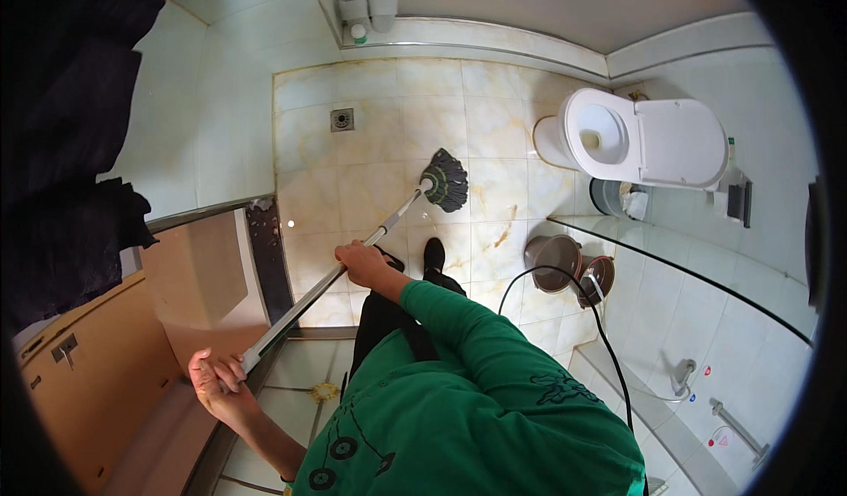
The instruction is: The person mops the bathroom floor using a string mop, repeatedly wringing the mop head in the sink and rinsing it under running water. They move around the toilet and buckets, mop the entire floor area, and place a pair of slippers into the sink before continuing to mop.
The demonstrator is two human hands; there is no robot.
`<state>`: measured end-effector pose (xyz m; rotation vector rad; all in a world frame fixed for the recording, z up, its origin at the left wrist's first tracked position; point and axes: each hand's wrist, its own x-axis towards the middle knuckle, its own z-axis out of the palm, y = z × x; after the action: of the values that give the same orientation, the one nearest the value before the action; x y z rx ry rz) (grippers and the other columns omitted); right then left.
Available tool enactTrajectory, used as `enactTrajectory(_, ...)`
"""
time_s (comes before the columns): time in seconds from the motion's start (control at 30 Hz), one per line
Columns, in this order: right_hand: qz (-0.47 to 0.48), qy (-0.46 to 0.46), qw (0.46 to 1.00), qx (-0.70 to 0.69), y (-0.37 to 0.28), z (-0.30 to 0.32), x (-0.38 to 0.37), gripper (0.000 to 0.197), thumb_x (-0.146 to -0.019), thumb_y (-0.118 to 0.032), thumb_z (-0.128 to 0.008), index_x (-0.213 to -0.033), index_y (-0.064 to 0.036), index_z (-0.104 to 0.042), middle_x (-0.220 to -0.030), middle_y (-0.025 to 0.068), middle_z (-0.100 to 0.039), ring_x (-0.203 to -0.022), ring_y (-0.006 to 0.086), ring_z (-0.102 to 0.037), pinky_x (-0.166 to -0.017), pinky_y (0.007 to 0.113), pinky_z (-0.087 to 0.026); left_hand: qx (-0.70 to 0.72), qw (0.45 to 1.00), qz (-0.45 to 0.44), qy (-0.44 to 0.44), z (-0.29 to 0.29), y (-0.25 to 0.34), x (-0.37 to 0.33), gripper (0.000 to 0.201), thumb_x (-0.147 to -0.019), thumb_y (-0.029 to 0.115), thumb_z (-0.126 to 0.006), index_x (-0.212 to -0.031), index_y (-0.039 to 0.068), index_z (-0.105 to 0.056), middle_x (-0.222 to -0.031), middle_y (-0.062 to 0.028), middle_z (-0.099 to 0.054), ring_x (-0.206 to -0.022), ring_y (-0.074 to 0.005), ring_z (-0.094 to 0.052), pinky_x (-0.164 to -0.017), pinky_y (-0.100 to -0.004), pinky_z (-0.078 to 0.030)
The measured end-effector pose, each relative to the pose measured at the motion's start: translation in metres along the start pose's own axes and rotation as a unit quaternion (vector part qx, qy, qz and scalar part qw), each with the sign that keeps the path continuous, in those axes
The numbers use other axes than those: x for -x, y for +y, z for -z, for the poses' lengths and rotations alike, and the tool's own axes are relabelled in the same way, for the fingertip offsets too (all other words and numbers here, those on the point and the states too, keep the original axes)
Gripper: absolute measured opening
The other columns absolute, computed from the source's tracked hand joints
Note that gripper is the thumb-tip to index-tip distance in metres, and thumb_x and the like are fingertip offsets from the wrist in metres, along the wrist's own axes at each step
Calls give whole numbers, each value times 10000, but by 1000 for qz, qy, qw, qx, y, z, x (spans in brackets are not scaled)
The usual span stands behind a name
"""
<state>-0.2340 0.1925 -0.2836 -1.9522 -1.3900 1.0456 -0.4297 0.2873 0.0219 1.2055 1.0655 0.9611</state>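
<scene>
I observe both hands grasping the mop point(383, 228): the left hand point(218, 385) at the upper end of its pole point(298, 309), the right hand point(365, 264) clasped farther down. The pole slants from lower left to upper right. The mop head point(448, 184) sits on the floor point(362, 187), ahead and rightward of both; the right is nearer.

We see a smooth, shiny metal mop pole point(309, 295), a matt, shaggy cloth mop head point(450, 183), glossy floor tiles point(372, 187), a smooth, glossy toilet point(686, 134) far right.
</scene>
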Motion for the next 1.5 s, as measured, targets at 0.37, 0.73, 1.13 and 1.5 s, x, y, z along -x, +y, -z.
enactTrajectory(0.37, -190, -43, 978, 76, 102, 68, 73, 187, -797, -137, -655, -973, -82, -626, -1048, 129, -672, -1086, 317, -600, -822, 465, -535, 52, 984, 168, -34, -76, -78, 27, 143, -990, 103, -450, -1053, 9, -538, -606, -11, -399, -648, -164, -488, -936, -459, -465)
enactTrajectory(0.73, -274, 72, 957, 54, 190, 80, 172, 140, -787, -103, -654, -925, -127, -645, -993, 90, -669, -1052, 304, -596, -833, 420, -527, 28, 936, 234, -261, -151, -110, 71, 171, -1000, 86, -417, -1053, -9, -549, -631, -20, -469, -742, -164, -561, -1043, -459, -416)
enactTrajectory(1.13, -241, 191, 949, -63, 116, 12, 165, 98, -767, -28, -601, -837, -97, -604, -859, 112, -629, -905, 347, -574, -788, 436, -468, -12, 917, 187, -353, -141, -50, 9, 206, -1000, 100, -439, -1032, -37, -590, -554, 1, -421, -588, -137, -481, -886, -357, -487)
enactTrajectory(1.5, -213, 177, 957, -81, 67, -4, 121, 38, -748, -85, -642, -780, -105, -643, -838, 127, -649, -869, 361, -598, -797, 453, -458, -63, 907, 150, -389, -127, -13, -36, 201, -972, 29, -445, -990, -68, -620, -555, 20, -388, -541, -90, -408, -697, -266, -483)
